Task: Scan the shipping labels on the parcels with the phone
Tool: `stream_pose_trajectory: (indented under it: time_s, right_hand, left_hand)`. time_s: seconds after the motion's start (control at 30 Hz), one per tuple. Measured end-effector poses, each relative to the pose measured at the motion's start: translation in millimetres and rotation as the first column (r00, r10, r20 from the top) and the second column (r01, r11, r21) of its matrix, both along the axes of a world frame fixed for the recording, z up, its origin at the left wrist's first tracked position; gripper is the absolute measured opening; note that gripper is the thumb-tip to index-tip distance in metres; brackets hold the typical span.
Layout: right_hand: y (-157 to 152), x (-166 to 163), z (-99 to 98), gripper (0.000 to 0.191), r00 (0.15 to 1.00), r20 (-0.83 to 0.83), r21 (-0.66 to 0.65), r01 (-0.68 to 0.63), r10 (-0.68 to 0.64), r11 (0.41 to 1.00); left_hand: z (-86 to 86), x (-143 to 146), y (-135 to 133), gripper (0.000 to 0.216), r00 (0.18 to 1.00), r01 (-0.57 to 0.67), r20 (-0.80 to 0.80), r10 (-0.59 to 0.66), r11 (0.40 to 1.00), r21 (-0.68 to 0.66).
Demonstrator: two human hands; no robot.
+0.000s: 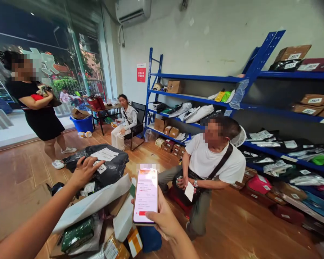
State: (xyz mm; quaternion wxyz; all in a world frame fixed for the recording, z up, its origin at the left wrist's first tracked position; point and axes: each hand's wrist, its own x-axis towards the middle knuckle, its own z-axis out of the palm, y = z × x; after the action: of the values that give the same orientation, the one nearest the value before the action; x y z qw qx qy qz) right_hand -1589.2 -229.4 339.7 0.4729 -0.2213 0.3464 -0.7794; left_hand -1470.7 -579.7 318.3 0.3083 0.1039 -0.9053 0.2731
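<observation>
Phone [145, 196] upright in right hand [164, 219], just right of black parcel bag [108, 163] under left hand [85, 171].

Gripped along lower right edge by right hand, thumb across bottom corner, fingers curled behind, screen lit pink and white. Left hand spread open, palm down, fingertips resting on near edge of black parcel bag beside small white label [101, 168]; nothing clasped. Below black parcel bag: heap of parcels with long white mailer [91, 203], green packet [77, 233], orange-and-white box [135, 242]. Right of black parcel bag: crouching person in white shirt [213, 162], white slip in hand. Beyond black parcel bag: seated person [125, 122], standing person in black [36, 104], blue shelving [194, 97] loaded with packages.
</observation>
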Motion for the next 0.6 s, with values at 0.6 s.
stream_pose_trajectory:
  time_s: [0.6]
  right_hand:
    - [-165,-2,-36.8,0.052,0.878,0.295,0.183,0.337,-0.378,0.924]
  left_hand:
    - [3.5,-123,-195,0.052,0.991,-0.037,0.136,0.008,0.978,0.207]
